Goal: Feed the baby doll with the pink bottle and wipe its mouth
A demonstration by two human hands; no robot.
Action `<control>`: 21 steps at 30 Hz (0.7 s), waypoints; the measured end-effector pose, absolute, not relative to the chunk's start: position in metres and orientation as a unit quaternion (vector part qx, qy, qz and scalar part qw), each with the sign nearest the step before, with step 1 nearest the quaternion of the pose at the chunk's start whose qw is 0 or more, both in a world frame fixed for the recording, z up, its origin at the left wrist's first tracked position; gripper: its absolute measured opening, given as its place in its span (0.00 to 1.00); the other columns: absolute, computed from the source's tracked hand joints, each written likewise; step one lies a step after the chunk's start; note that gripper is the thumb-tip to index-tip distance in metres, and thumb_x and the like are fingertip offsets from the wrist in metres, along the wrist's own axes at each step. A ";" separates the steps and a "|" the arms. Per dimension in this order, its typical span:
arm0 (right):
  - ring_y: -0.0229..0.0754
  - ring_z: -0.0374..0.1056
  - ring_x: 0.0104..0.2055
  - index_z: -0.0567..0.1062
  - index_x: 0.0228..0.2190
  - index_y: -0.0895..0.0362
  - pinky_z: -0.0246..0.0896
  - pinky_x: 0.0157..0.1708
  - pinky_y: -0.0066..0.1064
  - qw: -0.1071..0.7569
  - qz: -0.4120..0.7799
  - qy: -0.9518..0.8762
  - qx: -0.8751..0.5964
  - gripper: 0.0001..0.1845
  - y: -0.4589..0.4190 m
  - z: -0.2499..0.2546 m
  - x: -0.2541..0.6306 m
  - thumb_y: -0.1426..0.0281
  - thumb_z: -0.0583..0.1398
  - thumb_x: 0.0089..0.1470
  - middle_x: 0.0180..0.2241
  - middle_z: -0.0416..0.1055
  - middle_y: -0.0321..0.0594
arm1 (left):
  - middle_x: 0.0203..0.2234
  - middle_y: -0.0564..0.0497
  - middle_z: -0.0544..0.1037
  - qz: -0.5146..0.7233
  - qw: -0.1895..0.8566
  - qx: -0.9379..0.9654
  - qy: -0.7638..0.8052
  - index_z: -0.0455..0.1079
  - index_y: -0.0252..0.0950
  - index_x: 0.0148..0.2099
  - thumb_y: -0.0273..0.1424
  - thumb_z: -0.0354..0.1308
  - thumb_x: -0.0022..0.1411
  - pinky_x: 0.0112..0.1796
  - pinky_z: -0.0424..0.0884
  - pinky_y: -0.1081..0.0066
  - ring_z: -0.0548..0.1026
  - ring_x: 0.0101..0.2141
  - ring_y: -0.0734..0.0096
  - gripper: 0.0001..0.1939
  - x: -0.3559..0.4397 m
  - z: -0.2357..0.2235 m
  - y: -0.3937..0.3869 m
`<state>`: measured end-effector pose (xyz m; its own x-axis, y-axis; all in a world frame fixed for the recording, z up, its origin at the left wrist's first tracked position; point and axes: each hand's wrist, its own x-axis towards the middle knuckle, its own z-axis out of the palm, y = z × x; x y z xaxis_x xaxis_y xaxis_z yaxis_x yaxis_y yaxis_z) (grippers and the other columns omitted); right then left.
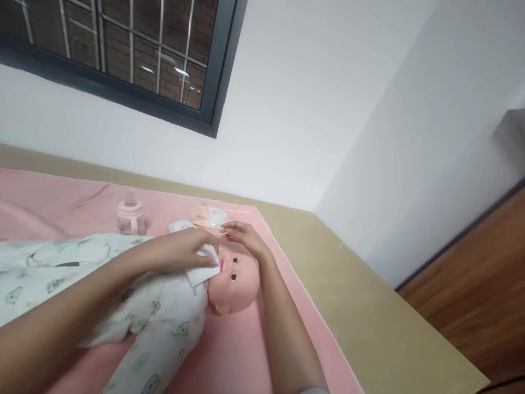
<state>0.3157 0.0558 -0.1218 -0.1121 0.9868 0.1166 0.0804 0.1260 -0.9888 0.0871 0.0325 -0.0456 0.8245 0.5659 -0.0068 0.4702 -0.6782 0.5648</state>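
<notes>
A baby doll (241,287) lies on its back in a white printed outfit (164,317), its head toward the right. My left hand (184,249) pinches a folded white tissue (200,273) and presses it at the doll's mouth and chin. Around the far side of the doll's head curves my right hand (248,241), fingers stretched out with nothing held in them. The palm and wrist rest by the top of the head. Part of the doll's lower face is hidden behind the tissue and my left fingers.
A pink baby bottle (131,219) stands upright behind the doll. Near my right fingertips lies a small clear plastic packet (211,215). Pink cloth (229,350) covers much of the tan tabletop (348,306). White walls (287,109) and a barred window (164,65) border the back.
</notes>
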 end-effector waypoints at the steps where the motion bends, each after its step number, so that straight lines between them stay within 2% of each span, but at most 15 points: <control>1: 0.38 0.71 0.39 0.78 0.36 0.55 0.63 0.49 0.37 0.474 0.483 -0.574 -0.462 0.20 0.056 -0.126 0.316 0.58 0.67 0.41 0.36 0.76 0.40 | 0.34 0.49 0.78 0.083 0.289 0.908 0.291 0.73 0.39 0.35 0.41 0.52 0.55 0.34 0.68 0.67 0.75 0.36 0.56 0.14 0.088 -0.046 0.031; 8: 0.39 0.71 0.38 0.78 0.35 0.55 0.63 0.49 0.37 0.454 0.540 -0.530 -0.471 0.22 0.057 -0.146 0.312 0.59 0.69 0.36 0.35 0.76 0.38 | 0.30 0.50 0.77 0.105 0.224 0.922 0.298 0.72 0.39 0.32 0.37 0.51 0.52 0.30 0.63 0.70 0.74 0.33 0.59 0.10 0.088 -0.048 0.022; 14: 0.46 0.72 0.43 0.77 0.35 0.55 0.64 0.48 0.39 0.440 0.566 -0.499 -0.487 0.22 0.038 -0.140 0.301 0.59 0.70 0.36 0.40 0.76 0.40 | 0.31 0.50 0.78 0.108 0.193 0.927 0.303 0.73 0.40 0.34 0.33 0.52 0.51 0.30 0.63 0.69 0.75 0.33 0.58 0.10 0.094 -0.053 0.018; 21: 0.47 0.71 0.46 0.77 0.34 0.57 0.62 0.50 0.40 0.462 0.569 -0.487 -0.476 0.20 0.037 -0.140 0.300 0.61 0.70 0.37 0.42 0.76 0.42 | 0.28 0.50 0.77 0.105 0.151 0.934 0.306 0.73 0.40 0.32 0.31 0.50 0.53 0.29 0.61 0.69 0.74 0.32 0.58 0.09 0.093 -0.052 0.018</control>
<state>0.3004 0.0372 -0.1404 -0.1204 0.9885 -0.0918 -0.0621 -0.0998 -0.9931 0.0931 0.0184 -0.0525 0.7906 0.6034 0.1040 0.5401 -0.7673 0.3457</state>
